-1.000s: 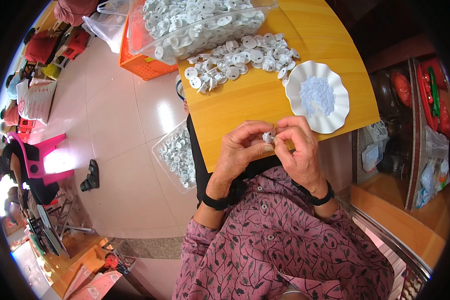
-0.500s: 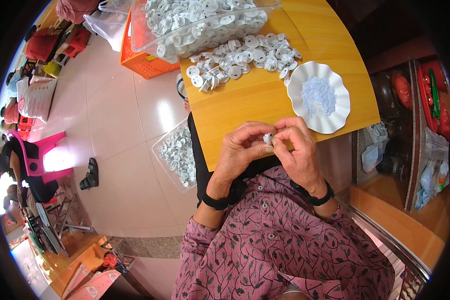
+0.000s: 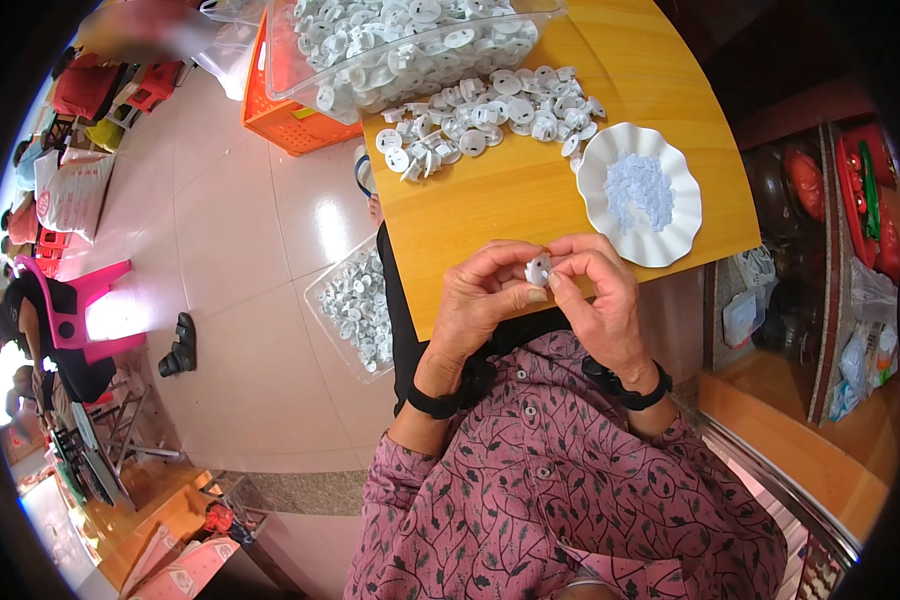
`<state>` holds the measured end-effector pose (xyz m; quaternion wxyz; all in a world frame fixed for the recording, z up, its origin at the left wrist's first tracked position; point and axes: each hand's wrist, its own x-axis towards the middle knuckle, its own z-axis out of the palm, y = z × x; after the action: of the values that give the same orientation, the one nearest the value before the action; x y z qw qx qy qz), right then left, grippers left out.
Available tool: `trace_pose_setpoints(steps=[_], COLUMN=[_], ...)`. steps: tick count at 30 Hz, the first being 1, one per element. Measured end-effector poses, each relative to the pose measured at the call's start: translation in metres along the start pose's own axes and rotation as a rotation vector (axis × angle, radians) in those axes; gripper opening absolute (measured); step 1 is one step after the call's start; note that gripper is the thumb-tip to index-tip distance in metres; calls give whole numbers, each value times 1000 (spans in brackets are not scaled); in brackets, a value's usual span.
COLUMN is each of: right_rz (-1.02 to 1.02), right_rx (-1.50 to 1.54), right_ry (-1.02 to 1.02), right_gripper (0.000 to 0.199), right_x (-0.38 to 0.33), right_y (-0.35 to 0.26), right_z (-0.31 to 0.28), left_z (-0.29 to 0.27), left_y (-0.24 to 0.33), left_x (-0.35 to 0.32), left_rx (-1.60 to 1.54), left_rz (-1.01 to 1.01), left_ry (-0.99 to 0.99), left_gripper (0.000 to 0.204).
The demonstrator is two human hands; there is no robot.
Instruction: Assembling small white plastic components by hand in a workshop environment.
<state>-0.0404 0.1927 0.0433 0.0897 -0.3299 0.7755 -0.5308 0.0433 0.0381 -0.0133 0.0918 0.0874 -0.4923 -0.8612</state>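
Largest around me is the pinkish tiled floor (image 3: 240, 300), filling the left-centre of the frame. At upper centre to right I sit at a yellow wood-grain worktop (image 3: 450, 230). A clear plastic tub (image 3: 430, 72), heaped with white plastic parts, stands at the top of the frame, with an orange crate (image 3: 295, 125) showing beneath its left side. Left of my leg, a shallow clear tray (image 3: 319, 315) of similar parts rests on the floor. Below the tub, a loose pile (image 3: 490, 112) of the parts spreads across the worktop. Right of that sits a white scalloped plate (image 3: 682, 235).

My hands meet at frame centre, just over the worktop's near edge, with a black band at each wrist. Pale bluish flakes (image 3: 638, 190) lie on the plate. Smallest is the round white plastic piece (image 3: 537, 270): my left hand (image 3: 475, 300) pinches it between thumb and forefinger, and my right hand (image 3: 610, 300), fingertips drawn narrow, grips its right side.
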Motion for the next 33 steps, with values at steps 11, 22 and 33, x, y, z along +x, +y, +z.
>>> trace_pose_setpoints(steps=[11,22,33], right_rz=[-55,-99,-15], right_rx=[-45,-149,-802], right_ry=[34,128,169], right_gripper=[9,10,41], right_x=[0,2,-10], right_y=[3,18,49], right_z=[5,-15,-38], left_z=[2,0,15], left_y=[3,10,132], left_x=[1,10,119], left_rx=[95,101,220], left_rz=[21,-44,81], left_ry=[-20,44,150], left_gripper=[35,40,51])
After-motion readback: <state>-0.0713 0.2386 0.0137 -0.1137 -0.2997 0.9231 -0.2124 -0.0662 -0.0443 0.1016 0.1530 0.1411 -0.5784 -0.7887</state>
